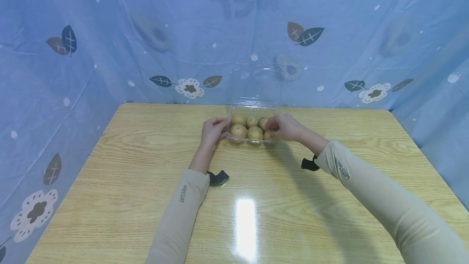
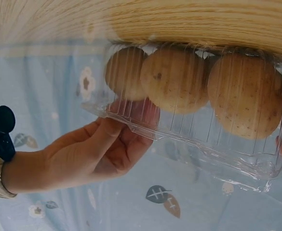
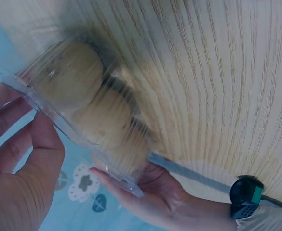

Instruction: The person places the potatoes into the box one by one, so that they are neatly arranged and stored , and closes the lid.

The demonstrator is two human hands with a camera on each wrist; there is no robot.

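Gripping the clear clamshell tray (image 1: 252,138) of potatoes (image 1: 255,132) mid-table, left hand (image 1: 213,130) and right hand (image 1: 285,127) curled on its ends, should keep it level

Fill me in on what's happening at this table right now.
A person sits at a wooden table with both hands on a clear plastic box of potatoes. The left hand holds the box's left end, thumb on the rim and fingers underneath. The right hand grips the right end. The box's lid stands open, upright behind the potatoes. The box rests near the far edge of the table, in front of a blue cloth printed with leaves.
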